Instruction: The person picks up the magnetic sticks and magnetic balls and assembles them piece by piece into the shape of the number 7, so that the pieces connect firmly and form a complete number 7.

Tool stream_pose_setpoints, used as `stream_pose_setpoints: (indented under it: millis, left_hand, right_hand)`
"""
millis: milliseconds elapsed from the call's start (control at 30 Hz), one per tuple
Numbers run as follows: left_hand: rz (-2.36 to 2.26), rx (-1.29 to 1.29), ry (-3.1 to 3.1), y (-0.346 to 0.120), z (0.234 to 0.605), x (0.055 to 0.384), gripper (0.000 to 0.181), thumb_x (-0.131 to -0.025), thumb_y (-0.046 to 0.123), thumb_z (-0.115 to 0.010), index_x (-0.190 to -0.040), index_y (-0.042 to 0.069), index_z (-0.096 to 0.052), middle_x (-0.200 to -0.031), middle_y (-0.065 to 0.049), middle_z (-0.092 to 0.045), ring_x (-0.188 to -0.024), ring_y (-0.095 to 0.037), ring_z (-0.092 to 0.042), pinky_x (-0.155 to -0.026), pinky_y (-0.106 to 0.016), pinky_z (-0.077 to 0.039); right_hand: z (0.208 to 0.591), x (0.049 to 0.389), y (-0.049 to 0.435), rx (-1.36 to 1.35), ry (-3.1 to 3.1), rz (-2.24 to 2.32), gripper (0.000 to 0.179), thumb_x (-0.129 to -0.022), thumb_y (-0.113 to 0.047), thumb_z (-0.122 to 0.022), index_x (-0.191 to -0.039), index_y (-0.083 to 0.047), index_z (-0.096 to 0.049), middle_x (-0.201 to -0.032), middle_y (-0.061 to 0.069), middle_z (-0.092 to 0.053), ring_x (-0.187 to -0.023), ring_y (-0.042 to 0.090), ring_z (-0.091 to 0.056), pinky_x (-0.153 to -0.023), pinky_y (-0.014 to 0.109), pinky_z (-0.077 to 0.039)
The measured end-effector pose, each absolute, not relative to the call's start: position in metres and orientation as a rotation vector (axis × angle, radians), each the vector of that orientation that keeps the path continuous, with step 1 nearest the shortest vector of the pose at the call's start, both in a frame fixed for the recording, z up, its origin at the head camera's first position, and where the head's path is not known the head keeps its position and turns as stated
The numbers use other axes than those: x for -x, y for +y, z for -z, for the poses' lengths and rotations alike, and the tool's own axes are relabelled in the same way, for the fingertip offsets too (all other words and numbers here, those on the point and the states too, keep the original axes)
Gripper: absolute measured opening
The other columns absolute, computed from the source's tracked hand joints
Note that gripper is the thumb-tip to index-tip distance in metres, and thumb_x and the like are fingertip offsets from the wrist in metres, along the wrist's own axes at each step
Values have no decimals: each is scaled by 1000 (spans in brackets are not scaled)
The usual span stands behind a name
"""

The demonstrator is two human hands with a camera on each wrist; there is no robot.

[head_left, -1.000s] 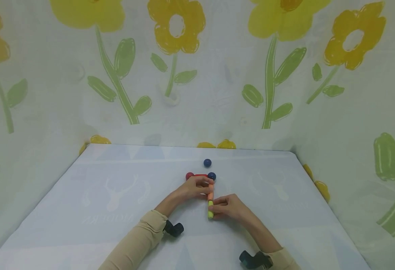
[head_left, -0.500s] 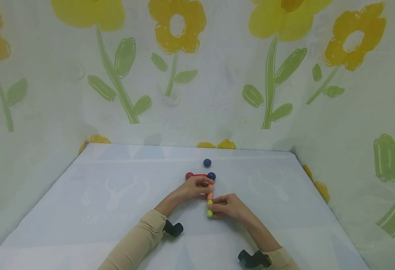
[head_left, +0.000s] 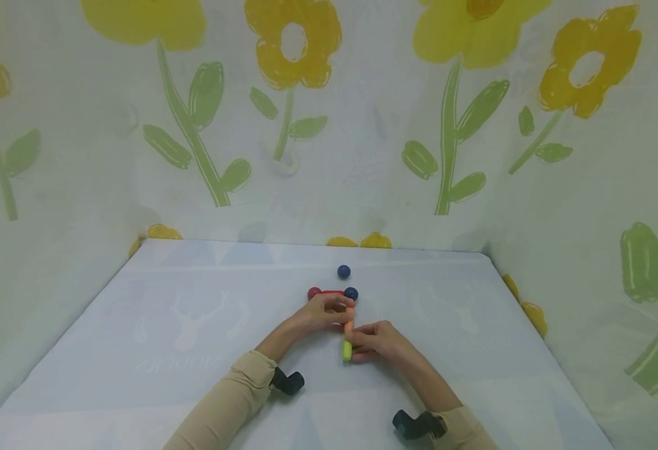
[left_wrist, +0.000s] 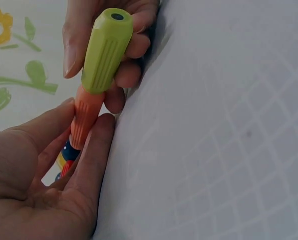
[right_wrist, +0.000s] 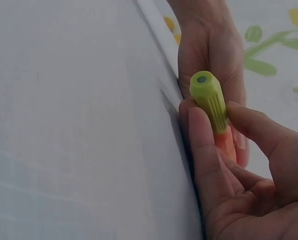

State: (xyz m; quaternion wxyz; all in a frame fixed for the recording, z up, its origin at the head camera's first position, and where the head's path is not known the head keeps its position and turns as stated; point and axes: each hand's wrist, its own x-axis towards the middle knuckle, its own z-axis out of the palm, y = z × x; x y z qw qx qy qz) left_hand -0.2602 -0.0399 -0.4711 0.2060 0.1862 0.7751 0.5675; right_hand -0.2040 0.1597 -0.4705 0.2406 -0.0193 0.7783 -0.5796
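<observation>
An orange ribbed rod (head_left: 349, 320) and a yellow-green ribbed rod (left_wrist: 107, 52) stand end to end in one line. My left hand (head_left: 323, 314) pinches the orange rod between thumb and fingers. The right hand (head_left: 382, 342) pinches the yellow-green rod from the right, close to where the two rods meet. That rod's near end shows a small dark round spot in both wrist views. Beyond the orange rod sits a dark blue ball (head_left: 351, 294). A red rod (head_left: 332, 292) runs left from it to a red ball (head_left: 314, 293); my left hand hides some of this area.
Farther back on the white patterned tabletop (head_left: 239, 400) lies a separate dark blue ball (head_left: 343, 272). A flower-printed cloth (head_left: 362, 156) hangs behind the table. Dark wrist cameras (head_left: 288, 382) are worn on both wrists.
My right hand has slid slightly forward and left, its fingers now nearer the joint between the rods. The yellow-green rod's near end has shifted a little left. The left hand stays nearly still.
</observation>
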Motion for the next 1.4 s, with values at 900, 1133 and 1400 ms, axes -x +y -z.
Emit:
stream_pose_setpoints:
  millis: [900, 1133, 1400]
  left_hand:
    - [-1691, -490, 2065, -41, 472, 258, 44, -97, 14, -62, -138, 4, -50, -132, -23, -60, -115, -28, -65, -81, -38, -60]
    - [-1585, -547, 2185, -43, 465, 257, 46, -96, 17, -64, -138, 2, -51, -126, -21, -64, -105, -25, -69, -84, -36, -59]
    - [-1472, -566, 2279, -48, 457, 256, 38, -96, 18, -63, -131, 2, -59, -119, -14, -66, -89, -19, -71, -79, -32, -59]
  right_hand:
    - [471, 210, 160, 16, 2018, 1670, 48, -95, -29, -64, -122, 10, -62, -94, 12, -75, -77, 14, -72, -72, 28, -60]
    - [472, 209, 163, 44, 2009, 1685, 47, -93, -31, -67, -120, 9, -65, -90, 8, -74, -76, 13, -71, -71, 27, -60]
    - [471, 208, 162, 22, 2018, 1673, 46, -93, -31, -67, -120, 7, -65, -88, 6, -73, -73, 12, -70, -69, 25, -59]
